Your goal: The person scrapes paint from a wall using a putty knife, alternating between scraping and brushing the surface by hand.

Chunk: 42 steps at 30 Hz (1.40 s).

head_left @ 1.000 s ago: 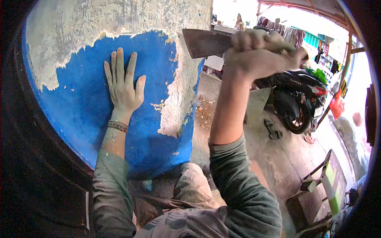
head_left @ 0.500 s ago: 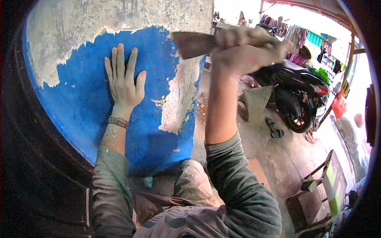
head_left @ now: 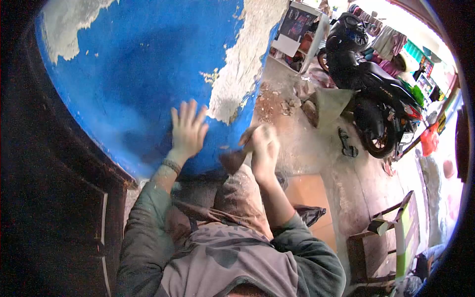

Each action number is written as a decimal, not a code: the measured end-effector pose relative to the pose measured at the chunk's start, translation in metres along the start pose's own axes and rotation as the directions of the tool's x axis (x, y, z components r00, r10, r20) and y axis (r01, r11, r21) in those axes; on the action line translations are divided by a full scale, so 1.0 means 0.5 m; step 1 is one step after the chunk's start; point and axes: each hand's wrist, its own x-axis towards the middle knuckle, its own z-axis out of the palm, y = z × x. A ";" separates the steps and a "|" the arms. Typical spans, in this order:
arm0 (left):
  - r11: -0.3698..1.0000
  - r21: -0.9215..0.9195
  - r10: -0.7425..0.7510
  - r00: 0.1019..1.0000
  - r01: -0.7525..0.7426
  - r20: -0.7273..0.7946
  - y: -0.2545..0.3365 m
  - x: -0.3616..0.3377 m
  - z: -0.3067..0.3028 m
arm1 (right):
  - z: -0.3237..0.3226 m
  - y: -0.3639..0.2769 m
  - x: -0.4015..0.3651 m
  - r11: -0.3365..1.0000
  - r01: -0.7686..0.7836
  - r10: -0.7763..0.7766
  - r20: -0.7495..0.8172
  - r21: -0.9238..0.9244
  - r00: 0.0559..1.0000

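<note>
My left hand (head_left: 189,129) is spread open by the lower part of a wall with peeling blue paint (head_left: 148,69); a slight blur hides whether the palm touches it. My right hand (head_left: 265,151) is closed round a scraper. Its wide, flat scraper blade (head_left: 232,160) points down and left, above my knee and near the wall's lower right edge. Motion smears the scraper, and my fingers cover most of its handle. A pale bare patch (head_left: 242,64) runs along the wall's right edge, above both hands.
Rubble (head_left: 287,105) and a grey sack-like piece (head_left: 334,106) lie on the concrete floor. Behind them stands a black motorcycle (head_left: 381,94), with a sandal (head_left: 348,142) nearby. A cardboard sheet (head_left: 307,193) lies right of my leg; a wooden frame (head_left: 386,232) stands farther right.
My right hand has come down with the scraper from high by the wall's edge to knee level. My left hand has shifted down the wall and rightward, and the camera view has shifted.
</note>
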 end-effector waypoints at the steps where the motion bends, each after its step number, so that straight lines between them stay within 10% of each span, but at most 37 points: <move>1: 0.995 -0.073 0.082 0.986 -0.072 0.144 0.009 -0.044 0.007 | -0.010 0.021 -0.042 0.975 -0.117 0.130 0.055 -0.189 0.990; 3: 0.987 -0.145 0.094 0.985 -0.072 0.145 0.015 -0.058 -0.001 | -0.028 0.053 -0.094 0.871 0.132 -0.059 0.166 -0.473 0.984; 7: 0.988 0.024 0.156 0.982 -0.154 -0.103 -0.029 0.130 -0.105 | -0.054 0.025 -0.127 0.830 -0.022 0.145 0.178 -0.558 0.973; 11: 0.939 0.319 0.074 0.832 0.127 -0.550 -0.088 0.326 -0.213 | -0.107 0.029 -0.141 0.901 -0.258 0.221 -0.142 -0.349 0.965; 15: 0.973 -0.224 0.021 0.982 -0.063 -0.185 0.017 0.339 -0.218 | -0.142 0.033 -0.150 0.937 -0.332 0.289 -0.297 -0.104 0.910; 17: 0.851 0.100 0.484 0.697 -0.515 -0.529 0.089 0.341 -0.195 | -0.145 0.036 -0.155 0.911 -0.398 0.348 -0.318 -0.107 0.882; 20: 0.866 -0.107 0.424 0.831 -0.488 -0.361 0.215 0.306 -0.285 | -0.149 0.074 -0.169 0.933 -0.347 0.310 -0.274 -0.098 0.911; 22: 0.581 -0.204 0.746 0.616 -0.788 -0.254 0.328 0.349 -0.274 | -0.108 0.059 -0.177 0.933 -0.357 0.357 -0.284 0.053 0.890; 39: 0.513 -0.447 0.858 0.418 -0.733 0.299 0.467 0.360 -0.446 | -0.142 0.085 -0.202 0.840 -0.506 0.534 -0.140 0.196 0.833; 42: 0.600 -0.494 0.779 0.601 -0.630 0.179 0.456 0.299 -0.413 | -0.143 0.098 -0.213 0.811 -0.555 0.571 -0.046 0.185 0.819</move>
